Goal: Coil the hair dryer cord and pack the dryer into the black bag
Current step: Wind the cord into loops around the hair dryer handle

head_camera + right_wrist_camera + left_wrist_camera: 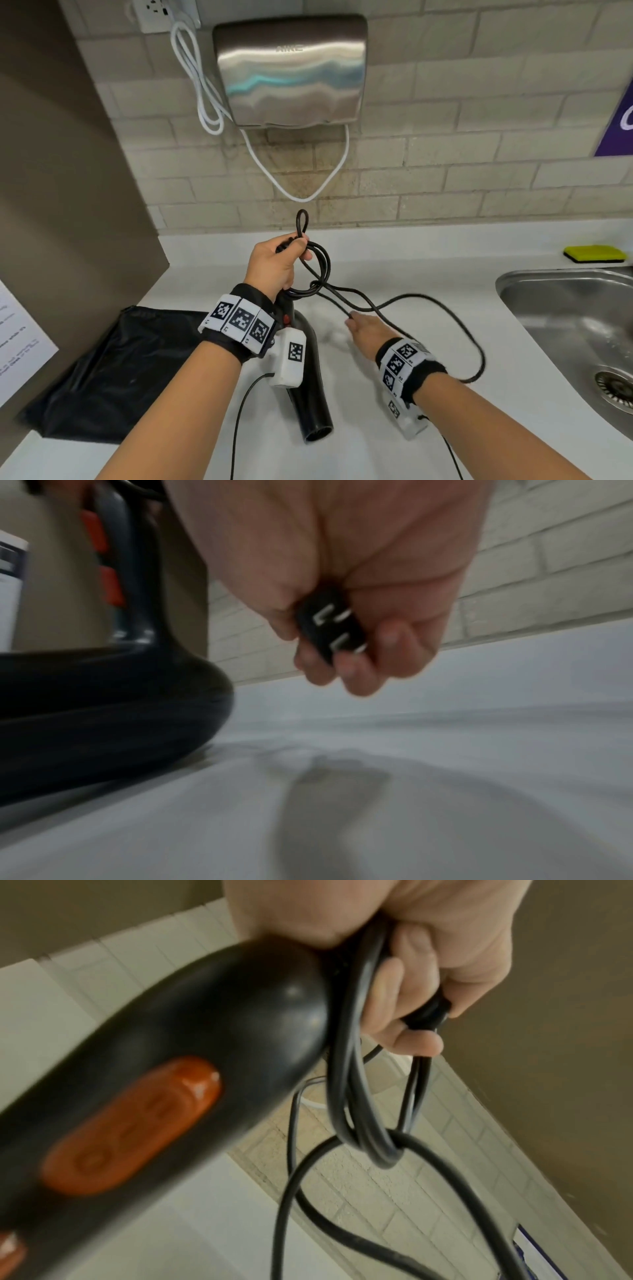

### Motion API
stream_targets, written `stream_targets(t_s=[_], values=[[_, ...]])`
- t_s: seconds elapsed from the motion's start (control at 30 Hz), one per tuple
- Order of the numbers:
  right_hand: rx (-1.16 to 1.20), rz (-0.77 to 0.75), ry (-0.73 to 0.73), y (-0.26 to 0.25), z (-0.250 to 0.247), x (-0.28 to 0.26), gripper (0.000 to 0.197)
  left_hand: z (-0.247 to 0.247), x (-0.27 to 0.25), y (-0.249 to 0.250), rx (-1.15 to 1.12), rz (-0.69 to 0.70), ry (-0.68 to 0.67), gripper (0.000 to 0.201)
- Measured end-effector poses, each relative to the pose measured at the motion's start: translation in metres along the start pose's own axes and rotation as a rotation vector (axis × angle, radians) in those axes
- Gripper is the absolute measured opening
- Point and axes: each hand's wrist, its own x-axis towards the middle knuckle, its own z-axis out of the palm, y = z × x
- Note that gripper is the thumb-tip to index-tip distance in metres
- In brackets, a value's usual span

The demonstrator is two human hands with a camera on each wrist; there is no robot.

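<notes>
Cord coils gripped in left hand; right hand pinches plug; bag left.

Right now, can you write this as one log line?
left hand: grips cord loops | right hand: holds plug | dryer: on counter, unpacked

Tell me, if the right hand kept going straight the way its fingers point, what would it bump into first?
Probably the slack hair dryer cord just beyond the right hand, which holds the plug; depth is unclear.
</notes>
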Motion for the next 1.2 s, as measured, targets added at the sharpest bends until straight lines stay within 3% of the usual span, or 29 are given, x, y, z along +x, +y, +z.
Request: stream_targets(t_s=[0.07, 0.23, 0.33, 0.47, 0.57, 0.7, 0.83, 0.97, 1.07, 1.2], values=[[-0.126, 0.057, 0.053, 0.004, -0.009, 0.003, 0.026, 0.000, -0.002, 0.000, -0.002, 0.005, -0.002, 0.016], [-0.382, 0.228, -0.068, 0.031, -0.040, -0.011, 0.034, -0.004, -0.001, 0.001, 0.003, 0.011, 0.024, 0.020], [-0.486, 0.195, -0.125, 0.047, -0.050, -0.025, 0.044, -0.010, 0.002, 0.002, 0.139, 0.050, 0.013, 0.030], [-0.580, 0.177, -0.130, 0.029, -0.050, -0.012, 0.034, -0.007, 0.001, 0.002, -0.006, -0.044, 0.007, 0.028], [-0.312, 0.139, 0.005, 0.006, -0.044, 0.003, 0.044, -0.004, -0.001, 0.003, 0.002, -0.031, -0.055, 0.028], [0.243, -0.209, -0.005, -0.034, -0.035, 0.005, 0.052, -0.004, 0.000, 0.000, -0.015, -0.051, -0.095, 0.025], [0.079, -0.343, 0.066, -0.050, -0.025, 0.012, 0.052, -0.001, 0.001, 0.000, 0.000, -0.064, -0.101, 0.020], [0.482, -0.619, 0.029, -0.062, -0.018, 0.010, 0.044, 0.001, 0.001, 0.001, -0.010, -0.071, -0.118, 0.020], [0.638, -0.573, 0.083, -0.065, -0.020, 0.007, 0.024, 0.003, 0.000, 0.002, 0.005, -0.046, -0.130, 0.025], [0.650, -0.235, 0.252, -0.050, -0.026, 0.015, 0.021, 0.004, 0.003, 0.001, -0.006, -0.058, -0.100, 0.025]])
